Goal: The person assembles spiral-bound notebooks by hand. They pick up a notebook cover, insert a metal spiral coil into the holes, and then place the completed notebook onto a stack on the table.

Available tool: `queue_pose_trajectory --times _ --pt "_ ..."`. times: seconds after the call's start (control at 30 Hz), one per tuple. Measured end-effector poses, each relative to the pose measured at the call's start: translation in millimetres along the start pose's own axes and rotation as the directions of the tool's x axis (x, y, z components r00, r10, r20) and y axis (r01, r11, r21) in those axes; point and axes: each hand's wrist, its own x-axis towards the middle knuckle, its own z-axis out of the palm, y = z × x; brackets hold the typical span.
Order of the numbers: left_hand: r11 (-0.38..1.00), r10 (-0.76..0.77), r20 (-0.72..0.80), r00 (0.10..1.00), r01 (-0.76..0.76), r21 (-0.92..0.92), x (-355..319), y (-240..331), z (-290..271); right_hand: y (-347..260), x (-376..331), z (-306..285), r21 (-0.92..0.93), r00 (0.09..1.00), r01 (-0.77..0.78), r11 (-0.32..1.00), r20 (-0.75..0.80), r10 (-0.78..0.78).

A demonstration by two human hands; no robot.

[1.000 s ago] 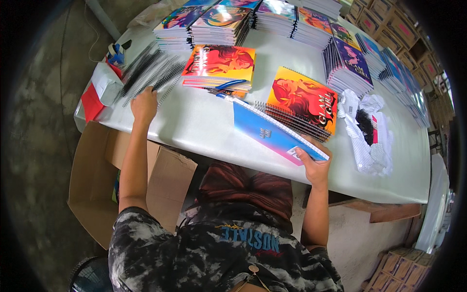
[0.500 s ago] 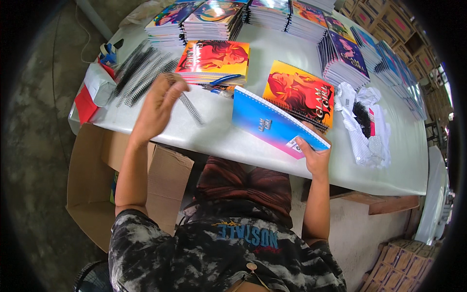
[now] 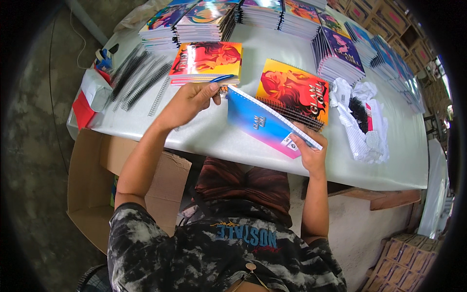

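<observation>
A blue-and-pink notebook (image 3: 265, 124) lies tilted on the white table (image 3: 204, 138) in front of me. My right hand (image 3: 311, 153) grips its near right corner. My left hand (image 3: 189, 100) is closed at the notebook's far left corner, pinching a thin black spiral coil (image 3: 217, 99) that is mostly hidden by the fingers. Just beyond the left hand sits a stack of red-covered notebooks (image 3: 206, 58) with a blue pen (image 3: 221, 78) on its near edge. A stack of orange-covered spiral notebooks (image 3: 294, 90) lies right behind the blue one.
Several loose black coils (image 3: 138, 80) lie at the table's left. Crumpled white wrapping (image 3: 362, 121) sits at the right. Tall notebook stacks (image 3: 204, 19) line the far edge. An open cardboard box (image 3: 97, 165) stands on the floor at my left.
My left hand left the loose coils, swung right with one coil and reached the blue notebook's far corner. The right hand kept hold of the notebook, which turned slightly.
</observation>
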Motion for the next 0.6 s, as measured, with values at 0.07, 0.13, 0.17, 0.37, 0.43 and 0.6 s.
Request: queue_pose_trajectory --times 0.07,0.13,0.17,0.37,0.43,0.6 --pt "0.997 -0.057 0.07 0.996 0.061 -0.054 4.2 5.1 -6.1 0.3 -0.1 -1.0 -0.008 1.0 0.008 1.0 0.01 -0.007" --pt "0.982 -0.133 0.146 0.98 0.15 -0.113 3.9 15.4 -10.5 1.1 -0.8 -1.0 0.004 1.0 -0.01 1.0 -0.002 0.01" --pt "0.978 -0.142 0.171 0.975 0.165 -0.128 4.1 15.0 -12.2 1.0 -1.0 -0.7 0.012 1.0 -0.016 1.0 -0.004 0.016" --pt "0.955 -0.17 0.163 0.972 0.203 -0.216 12.4 17.8 -11.2 1.8 2.5 -0.4 0.025 0.99 0.119 0.993 0.076 -0.121" --pt "0.951 -0.182 0.156 0.971 0.214 -0.221 16.6 19.0 -14.6 -0.1 3.3 -1.9 0.054 0.985 0.131 0.99 0.109 -0.137" --pt "0.824 0.451 0.039 0.892 -0.433 0.365 4.6 46.5 -4.7 1.0 -8.1 -3.3 0.095 0.992 -0.124 0.988 0.017 0.123"
